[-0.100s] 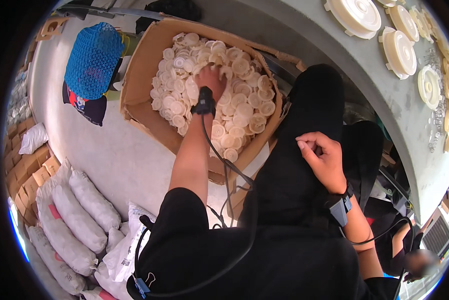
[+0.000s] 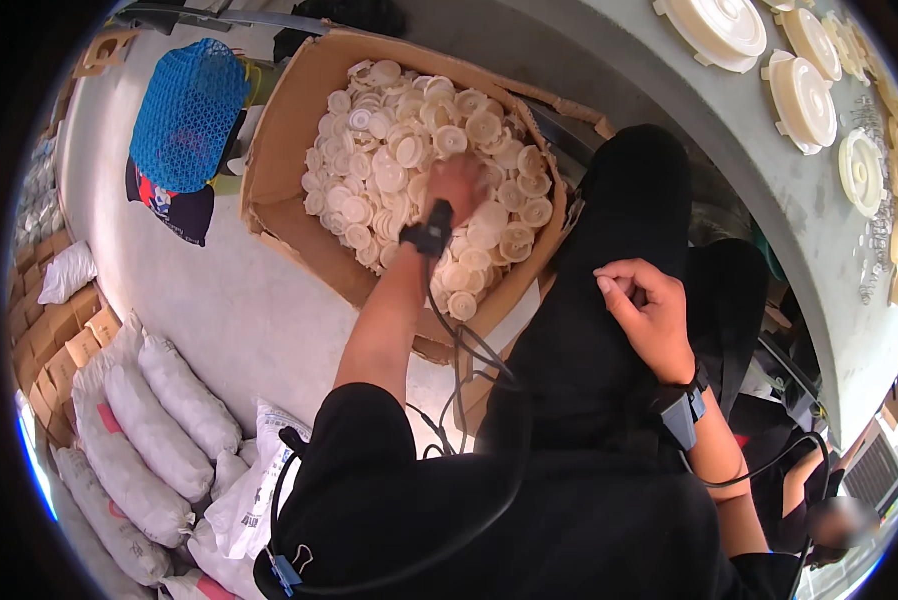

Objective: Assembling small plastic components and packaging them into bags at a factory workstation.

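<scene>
Inside a cardboard box [image 2: 299, 150] lies a heap of cream-white round plastic lids [image 2: 374, 175]. My left hand [image 2: 457, 188] reaches into the box, over the right-hand part of the heap. Motion smears its fingers, so I cannot see whether a lid is in them. Resting on my right thigh, my right hand [image 2: 651, 315] has curled fingers with the thumb close to the index finger. Nothing shows between them. Both wrists wear dark devices with cables.
A grey table [image 2: 709, 120] curves along the right, bearing larger cream round plastic parts [image 2: 802, 103] and small springs. A blue mesh-covered bundle [image 2: 189, 115] stands left of the box. Stuffed white sacks [image 2: 159, 440] lie at lower left. A person sits at lower right.
My left hand has shifted right and slightly nearer over the lids, uncovering some at the heap's middle. My right hand keeps its place.
</scene>
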Tool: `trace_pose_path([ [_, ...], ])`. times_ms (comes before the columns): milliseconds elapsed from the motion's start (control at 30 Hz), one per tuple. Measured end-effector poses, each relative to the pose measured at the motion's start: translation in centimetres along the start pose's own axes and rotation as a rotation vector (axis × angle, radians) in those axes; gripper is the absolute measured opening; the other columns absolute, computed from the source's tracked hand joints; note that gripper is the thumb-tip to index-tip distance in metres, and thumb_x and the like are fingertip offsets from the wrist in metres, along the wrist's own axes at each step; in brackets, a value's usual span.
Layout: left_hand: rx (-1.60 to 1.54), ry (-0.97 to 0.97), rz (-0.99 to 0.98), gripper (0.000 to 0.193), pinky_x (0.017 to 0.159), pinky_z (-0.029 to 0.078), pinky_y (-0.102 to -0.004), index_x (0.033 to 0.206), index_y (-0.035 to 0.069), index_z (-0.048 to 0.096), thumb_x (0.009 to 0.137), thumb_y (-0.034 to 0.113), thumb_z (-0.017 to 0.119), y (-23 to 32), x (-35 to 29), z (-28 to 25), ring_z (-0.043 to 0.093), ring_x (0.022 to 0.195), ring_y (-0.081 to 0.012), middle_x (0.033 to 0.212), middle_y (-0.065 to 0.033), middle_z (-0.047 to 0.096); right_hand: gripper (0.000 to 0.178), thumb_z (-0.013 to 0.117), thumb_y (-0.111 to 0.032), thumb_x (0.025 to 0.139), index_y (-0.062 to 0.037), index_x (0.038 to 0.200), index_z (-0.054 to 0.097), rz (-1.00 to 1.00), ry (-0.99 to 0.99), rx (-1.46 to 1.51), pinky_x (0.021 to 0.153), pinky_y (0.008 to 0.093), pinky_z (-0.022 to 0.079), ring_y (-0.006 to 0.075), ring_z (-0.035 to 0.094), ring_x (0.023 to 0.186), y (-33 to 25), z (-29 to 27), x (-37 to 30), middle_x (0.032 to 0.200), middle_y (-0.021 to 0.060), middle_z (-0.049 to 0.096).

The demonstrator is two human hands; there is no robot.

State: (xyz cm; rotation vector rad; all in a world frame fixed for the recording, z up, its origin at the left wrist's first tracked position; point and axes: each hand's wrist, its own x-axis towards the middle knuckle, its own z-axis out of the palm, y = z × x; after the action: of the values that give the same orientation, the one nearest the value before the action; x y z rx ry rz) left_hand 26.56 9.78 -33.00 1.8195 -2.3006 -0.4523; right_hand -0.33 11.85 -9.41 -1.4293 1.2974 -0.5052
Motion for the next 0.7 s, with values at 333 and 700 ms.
trace_pose_path([
  [333,-0.106,-0.125,-0.152,0.053,0.101,0.02,-0.0555,0.11,0.012,0.055,0.065,0.034,0.071,4.6,-4.0,0.8,0.032,0.122,-0.0318,0.128,-0.0125,0.038,0.008,0.063,-0.005,0.079,-0.0014,0.086,0.063,-0.022,-0.007,0.008,0.049,0.0192,0.037,0.0048,0.046,0.053,0.2,0.1,-0.2,0.059,0.0004,0.054],
  [700,0.013,-0.052,0.156,0.017,0.078,0.04,-0.0421,0.087,0.011,0.063,0.074,0.018,0.056,9.6,-2.2,6.0,0.056,0.093,-0.0258,0.097,-0.0078,0.057,0.009,0.063,-0.007,0.078,-0.0014,0.086,0.063,-0.026,-0.004,0.002,0.05,0.0193,0.038,0.0051,0.049,0.053,0.4,-0.1,-0.3,0.06,0.0017,0.057],
])
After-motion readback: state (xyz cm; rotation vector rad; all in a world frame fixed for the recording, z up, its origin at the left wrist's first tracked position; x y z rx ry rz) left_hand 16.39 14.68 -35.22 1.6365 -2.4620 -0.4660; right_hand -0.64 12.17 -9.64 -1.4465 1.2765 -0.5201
